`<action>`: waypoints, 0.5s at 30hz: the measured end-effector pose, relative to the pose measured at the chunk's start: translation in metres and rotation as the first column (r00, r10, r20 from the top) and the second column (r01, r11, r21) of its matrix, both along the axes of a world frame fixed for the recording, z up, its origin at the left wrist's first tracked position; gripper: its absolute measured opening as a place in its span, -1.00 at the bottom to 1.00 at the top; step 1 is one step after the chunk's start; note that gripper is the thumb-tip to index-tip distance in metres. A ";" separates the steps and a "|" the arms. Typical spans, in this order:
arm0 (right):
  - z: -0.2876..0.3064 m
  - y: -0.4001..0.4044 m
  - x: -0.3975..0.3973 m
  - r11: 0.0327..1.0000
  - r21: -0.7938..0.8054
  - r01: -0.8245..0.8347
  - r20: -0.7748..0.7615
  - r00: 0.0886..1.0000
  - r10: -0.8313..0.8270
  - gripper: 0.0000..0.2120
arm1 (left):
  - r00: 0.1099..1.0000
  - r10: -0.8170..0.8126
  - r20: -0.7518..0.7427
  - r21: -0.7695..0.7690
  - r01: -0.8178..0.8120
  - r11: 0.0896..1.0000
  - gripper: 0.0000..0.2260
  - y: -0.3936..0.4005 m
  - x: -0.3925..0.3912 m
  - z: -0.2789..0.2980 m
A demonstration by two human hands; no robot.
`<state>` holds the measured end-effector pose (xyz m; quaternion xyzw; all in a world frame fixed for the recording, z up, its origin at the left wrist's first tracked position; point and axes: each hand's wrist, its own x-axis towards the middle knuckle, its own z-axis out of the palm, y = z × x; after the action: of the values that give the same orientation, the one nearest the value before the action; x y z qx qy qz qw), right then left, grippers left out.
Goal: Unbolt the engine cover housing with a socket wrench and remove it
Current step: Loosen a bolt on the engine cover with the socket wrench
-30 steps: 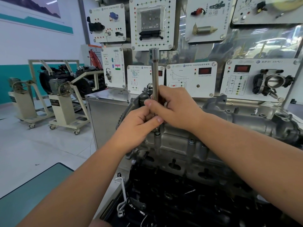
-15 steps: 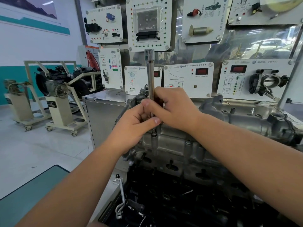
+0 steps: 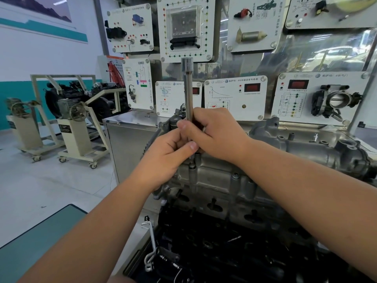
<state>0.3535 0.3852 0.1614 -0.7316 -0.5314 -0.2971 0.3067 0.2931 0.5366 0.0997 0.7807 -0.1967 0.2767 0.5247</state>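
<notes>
- A long, slim, polished steel socket extension bar (image 3: 188,92) is held upright, tilted very slightly; its wider cylindrical drive end is at the top, in front of the white instrument panels (image 3: 234,98); no ratchet handle is seen on it.
- The bar's lower tip is seated on a bolt boss (image 3: 192,167) at the near left edge of the grey cast-aluminium engine cover housing (image 3: 265,160); the bolt head itself is hidden by the tool.
- The housing is seen as a long, ribbed, dull silver casting with several bolt bosses along its near edge; it lies across the top of the dark engine block (image 3: 224,252), running from centre to the right edge of view.
- The left hand (image 3: 165,158) is curled round the lower shaft from the left, thumb pressed across the front; it lies directly over the housing's left end.
- The right hand (image 3: 218,133) is wrapped round the shaft just above, from the right; the two hands are touching, fingers overlapped.
- A bent metal bracket (image 3: 152,244) is seen below, at the engine's near left.
</notes>
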 end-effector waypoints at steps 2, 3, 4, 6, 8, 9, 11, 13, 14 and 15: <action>0.000 0.001 0.000 0.999 -0.032 -0.001 -0.019 1.000 0.000 -0.53 | 1.000 -0.011 -0.017 -0.013 0.011 1.000 -0.86 0.000 0.000 -0.001; -0.001 0.001 0.000 0.999 -0.046 -0.010 -0.025 1.000 0.008 -0.48 | 0.999 -0.012 -0.032 -0.009 0.011 1.000 -0.81 0.001 0.000 -0.001; -0.001 0.001 -0.001 0.998 -0.056 -0.018 -0.031 0.999 0.016 -0.43 | 0.999 -0.014 -0.051 -0.002 0.014 1.000 -0.78 0.002 -0.001 -0.001; 0.000 0.000 -0.001 0.998 -0.061 -0.028 -0.040 0.999 0.025 -0.36 | 0.996 -0.032 -0.084 0.009 0.032 0.999 -0.77 0.004 -0.003 0.000; 0.000 -0.002 -0.001 0.998 -0.043 -0.038 -0.048 0.998 0.036 -0.40 | 0.998 -0.020 -0.064 0.022 0.021 1.000 -0.81 0.004 -0.004 0.001; 0.001 -0.003 -0.001 0.999 -0.032 -0.041 -0.048 0.998 0.040 -0.42 | 0.999 -0.009 -0.049 0.021 0.010 1.000 -0.84 0.003 -0.004 0.001; 0.001 -0.003 -0.002 0.999 -0.029 -0.027 -0.035 0.999 0.026 -0.42 | 0.999 -0.009 -0.032 -0.002 0.009 1.000 -0.87 0.000 -0.003 0.001; 0.001 -0.002 -0.002 0.999 -0.039 -0.012 -0.040 0.999 0.010 -0.41 | 0.999 -0.041 -0.012 -0.025 0.041 0.999 -0.89 -0.002 -0.003 0.001; 0.002 -0.001 -0.003 0.999 -0.050 -0.012 -0.047 0.999 0.009 -0.42 | 0.998 -0.056 -0.005 -0.032 0.055 0.998 -0.89 -0.004 -0.003 0.001; 0.002 -0.001 -0.003 0.998 -0.064 -0.016 -0.052 0.999 0.013 -0.44 | 0.998 -0.061 -0.003 -0.035 0.061 0.998 -0.89 -0.005 -0.004 0.001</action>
<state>0.3509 0.3843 0.1631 -0.7446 -0.5381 -0.2586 0.2985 0.2893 0.5319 0.1011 0.7656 -0.2144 0.2625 0.5468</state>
